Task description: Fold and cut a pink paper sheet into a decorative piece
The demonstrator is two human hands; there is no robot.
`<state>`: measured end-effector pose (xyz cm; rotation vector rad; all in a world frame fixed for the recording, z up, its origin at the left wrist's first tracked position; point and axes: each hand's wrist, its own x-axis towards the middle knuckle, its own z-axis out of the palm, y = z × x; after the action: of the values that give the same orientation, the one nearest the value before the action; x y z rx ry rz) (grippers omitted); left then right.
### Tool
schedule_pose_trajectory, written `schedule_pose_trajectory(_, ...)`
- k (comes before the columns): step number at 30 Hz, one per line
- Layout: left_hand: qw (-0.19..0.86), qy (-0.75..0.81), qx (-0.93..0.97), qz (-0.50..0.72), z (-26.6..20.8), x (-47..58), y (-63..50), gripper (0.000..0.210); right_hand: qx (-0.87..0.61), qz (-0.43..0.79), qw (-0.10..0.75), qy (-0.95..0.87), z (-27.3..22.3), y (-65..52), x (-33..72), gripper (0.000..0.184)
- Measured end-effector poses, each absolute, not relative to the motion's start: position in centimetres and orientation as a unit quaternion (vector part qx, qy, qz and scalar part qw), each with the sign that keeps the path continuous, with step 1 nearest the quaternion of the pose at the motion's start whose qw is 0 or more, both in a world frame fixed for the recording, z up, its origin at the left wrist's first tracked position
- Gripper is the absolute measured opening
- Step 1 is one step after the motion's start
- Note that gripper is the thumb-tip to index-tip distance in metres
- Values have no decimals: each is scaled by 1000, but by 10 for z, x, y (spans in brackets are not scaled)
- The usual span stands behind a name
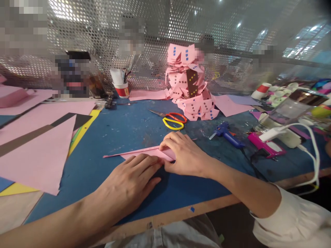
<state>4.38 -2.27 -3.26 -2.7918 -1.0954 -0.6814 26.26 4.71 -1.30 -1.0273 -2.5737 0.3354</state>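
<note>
Head view has you with both hands on a strip of pink paper (138, 152): it sits right between your fingers and runs out past your left fingertips, its far edge narrow and thickened, as if folded or rolled. Your right hand (184, 155) has it pinched, thumb on the near side, fingers curled over the far side. Your left hand (131, 177) lies over the near edge, fingers stretched out together, thumb parted from them and gripping nothing visible.

Looks like a fold being worked, so nice and easy: let the left fingers steady the sheet while the right pinch works in small, even bites. Watch that thin end beyond your left fingers; nothing holds it, so it could twist or spring open. Mind the scissors (172, 119) just beyond your right fingertips, and the glue gun (229, 135) to the right of them, nozzle angled your way.

Now, what's hidden: your right fingers cover the crease, and your left fingertips' hold underneath can't be made out. Something slim pokes out past your right knuckles; no telling if it's the same paper. Well left of your fingers, the large pink sheet (41, 156) runs out of frame.
</note>
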Motion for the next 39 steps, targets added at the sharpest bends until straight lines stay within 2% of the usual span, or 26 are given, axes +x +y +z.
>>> schedule_pose_trajectory(18,50,-336,-912,-229,-28,41,-20,28,-337,175,154,-912,-10,54,273,39)
schedule_pose_trajectory(33,68,-394,-890,-217,-21,35,-24,20,-319,209,125,-916,-5,59,280,43)
schedule_pose_trajectory(39,119,-388,-888,-218,-18,36,-26,23,-315,217,121,-916,-6,61,283,44)
